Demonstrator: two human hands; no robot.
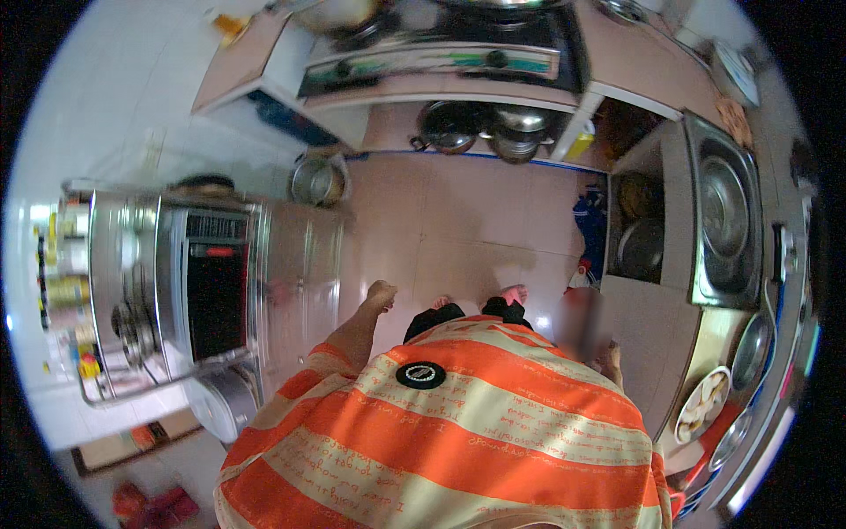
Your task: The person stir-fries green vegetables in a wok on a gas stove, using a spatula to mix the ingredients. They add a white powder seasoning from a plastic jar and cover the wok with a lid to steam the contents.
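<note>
My left hand [382,295] hangs low over the tiled floor, left of my feet, with fingers loosely curled and nothing visible in it. On the other side, my right hand [608,360] is partly hidden beside a blurred reddish-dark patch at my hip; whether it holds anything is unclear. An orange-and-cream striped shirt [529,449] covers my body. Ahead stands a gas stove [429,63] with two knobs, and dark pans [453,125] and steel pots [520,129] sit on the shelf beneath it.
To the right, a sink [724,198] is set in the counter, near a bowl of pale cut pieces [702,405]. A steel-framed rack [158,284] stands left, beside a steel pot [317,180] and a lidded container [225,403]. Dark blue cloth [590,221] lies by the right cabinet.
</note>
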